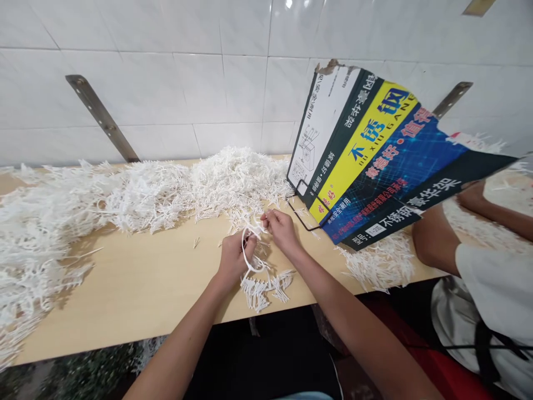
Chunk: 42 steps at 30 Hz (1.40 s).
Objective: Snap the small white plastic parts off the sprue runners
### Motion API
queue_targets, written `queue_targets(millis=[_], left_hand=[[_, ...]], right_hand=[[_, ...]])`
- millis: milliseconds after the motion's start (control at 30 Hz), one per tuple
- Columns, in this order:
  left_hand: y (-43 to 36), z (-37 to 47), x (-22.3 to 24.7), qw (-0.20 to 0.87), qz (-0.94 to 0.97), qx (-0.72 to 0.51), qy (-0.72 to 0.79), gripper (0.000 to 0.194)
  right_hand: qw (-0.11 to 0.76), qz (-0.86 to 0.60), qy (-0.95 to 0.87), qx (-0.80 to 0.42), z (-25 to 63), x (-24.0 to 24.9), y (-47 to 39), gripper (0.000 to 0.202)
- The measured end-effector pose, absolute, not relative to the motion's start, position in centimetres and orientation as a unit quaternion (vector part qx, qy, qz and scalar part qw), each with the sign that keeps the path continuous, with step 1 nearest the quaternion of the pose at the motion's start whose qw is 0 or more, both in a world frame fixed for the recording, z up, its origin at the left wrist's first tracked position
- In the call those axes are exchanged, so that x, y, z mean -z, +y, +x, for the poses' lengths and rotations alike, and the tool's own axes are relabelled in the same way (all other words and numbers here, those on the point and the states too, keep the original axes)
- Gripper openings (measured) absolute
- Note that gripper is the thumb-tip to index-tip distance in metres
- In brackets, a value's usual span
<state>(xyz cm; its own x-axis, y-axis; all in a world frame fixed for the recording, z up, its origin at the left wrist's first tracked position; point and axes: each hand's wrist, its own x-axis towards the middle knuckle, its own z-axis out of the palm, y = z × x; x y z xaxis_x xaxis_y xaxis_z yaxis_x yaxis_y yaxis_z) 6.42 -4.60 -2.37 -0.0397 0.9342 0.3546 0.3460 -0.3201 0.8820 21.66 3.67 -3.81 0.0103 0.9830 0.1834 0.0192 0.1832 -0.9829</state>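
A seated person's two bare hands meet over a pale wooden table [137, 289], seen from above, with a thin white strand [260, 269] between them. The left hand [234, 258] is closed, its fingers curled and its thumb pressed down on the strand. The right hand [282, 229] has thumb and fingertips pinched together at the strand's far end; how much of it they grip is too small to make out. The strand is not straight: from the right fingertips it bows leftward past the left thumb, then bends down toward the near edge of the table, so that its length runs roughly from far to near. Its far end lies just beside the right fingertips, ahead and to the right of the left thumb; the left hand is nearer the middle of the curve and the lower part. Below both hands, a small clump of white branched pieces [255, 290] lies close to the table's near edge, touching or almost touching the lower strand. Beyond the hands is a large white heap [237, 178], and to the right a printed cardboard sheet [375, 144] leans upright, separating this spot from another person's arm [433, 239].
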Motion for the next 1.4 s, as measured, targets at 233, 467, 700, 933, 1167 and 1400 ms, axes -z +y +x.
queue_targets(millis=[233,467,700,933,1167,1400], left_hand=[[-3.8,6.7,2.2,0.384,0.522,-0.556,0.52,0.043],[-3.9,6.6,1.8,0.407,0.473,-0.576,0.528,0.041],[-3.7,6.5,2.2,0.425,0.476,-0.566,0.523,0.041],[-3.5,6.3,2.4,0.394,0.531,-0.54,0.521,0.045],[-4.7,6.2,2.6,0.329,0.616,-0.529,0.483,0.043],[-4.1,6.4,2.6,0.366,0.545,-0.539,0.527,0.042]], right_hand=[[0.524,-0.423,-0.548,-0.497,22.0,3.4,3.3,0.037],[0.471,-0.459,-0.584,-0.476,22.1,2.8,2.7,0.038],[0.487,-0.447,-0.686,-0.305,22.7,1.5,1.0,0.044],[0.507,-0.377,-0.674,-0.384,21.5,2.4,1.4,0.022],[0.625,-0.468,-0.469,-0.412,21.4,3.8,3.6,0.031],[0.526,-0.439,-0.679,-0.264,21.4,2.4,2.2,0.031]])
